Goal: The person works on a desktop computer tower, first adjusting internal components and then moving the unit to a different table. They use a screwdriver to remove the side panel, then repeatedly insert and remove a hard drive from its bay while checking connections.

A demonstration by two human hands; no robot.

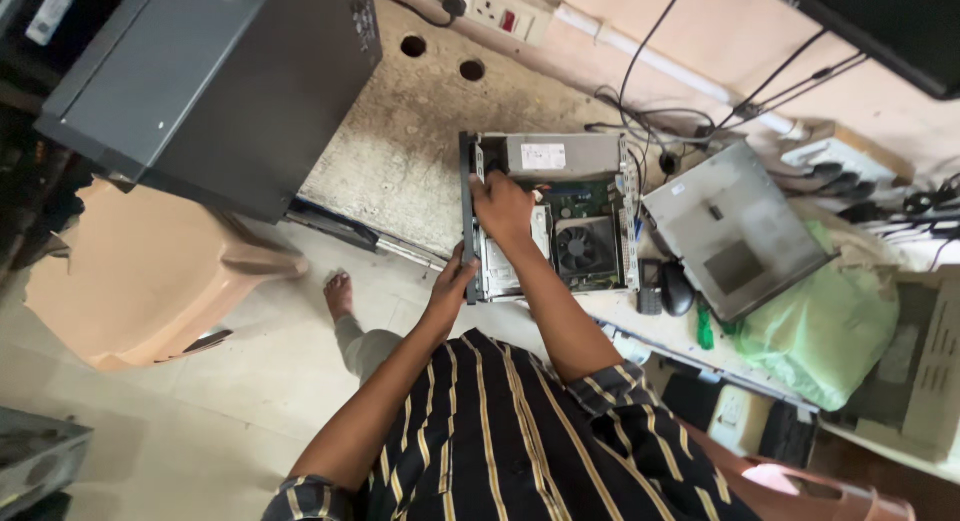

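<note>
Grey open computer case (548, 219), one fan (581, 249): left hand (452, 281) fingers grip its edge, right hand (503, 209) fingers press inside

left hand (452, 281) grips the open computer case (548, 216) edge; right hand (502, 209) reaches inside it.

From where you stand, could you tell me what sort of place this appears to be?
Probably a computer repair workshop: both hands work inside an opened grey metal desktop computer case, its removed grey side panel lies beside it, and a black tower computer stands on the worn bench.
</note>
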